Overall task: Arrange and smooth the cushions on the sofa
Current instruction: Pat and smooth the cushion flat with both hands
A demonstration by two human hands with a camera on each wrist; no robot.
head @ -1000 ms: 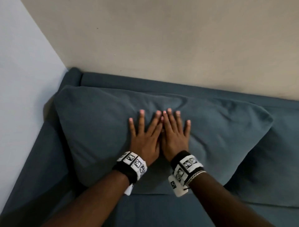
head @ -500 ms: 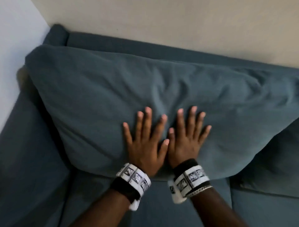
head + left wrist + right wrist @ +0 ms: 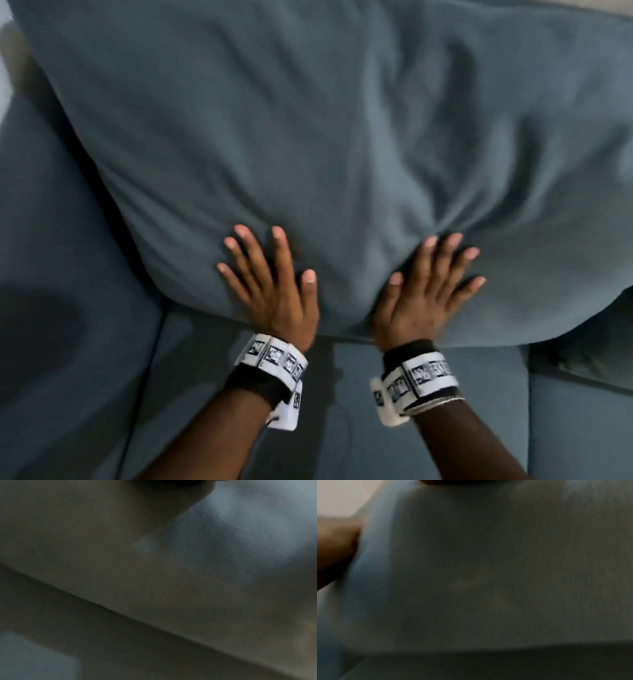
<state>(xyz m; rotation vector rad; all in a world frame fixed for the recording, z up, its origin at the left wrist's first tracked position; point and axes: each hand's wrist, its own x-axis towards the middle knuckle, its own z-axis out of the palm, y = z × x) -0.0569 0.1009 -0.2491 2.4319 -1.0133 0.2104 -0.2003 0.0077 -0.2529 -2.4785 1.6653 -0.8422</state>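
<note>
A large blue-grey cushion point(image 3: 308, 137) leans against the sofa back and fills most of the head view. My left hand point(image 3: 270, 284) lies flat on its lower edge with fingers spread. My right hand point(image 3: 431, 287) presses flat beside it, about a hand's width to the right, and the fabric bulges between them and creases above the right fingers. Both wrist views are dark and blurred, showing only cushion fabric point(image 3: 223, 540) close up, the same fabric point(image 3: 488, 574), and a finger point(image 3: 334, 545) at the left edge.
The sofa seat point(image 3: 342, 428) runs below the cushion, with its armrest point(image 3: 51, 240) on the left. A second cushion's corner point(image 3: 589, 349) shows at the right edge. A seam splits the seat at the right.
Both hands have slid down from the cushion's middle to its lower edge and moved apart. The camera has come closer, so the wall is nearly out of view.
</note>
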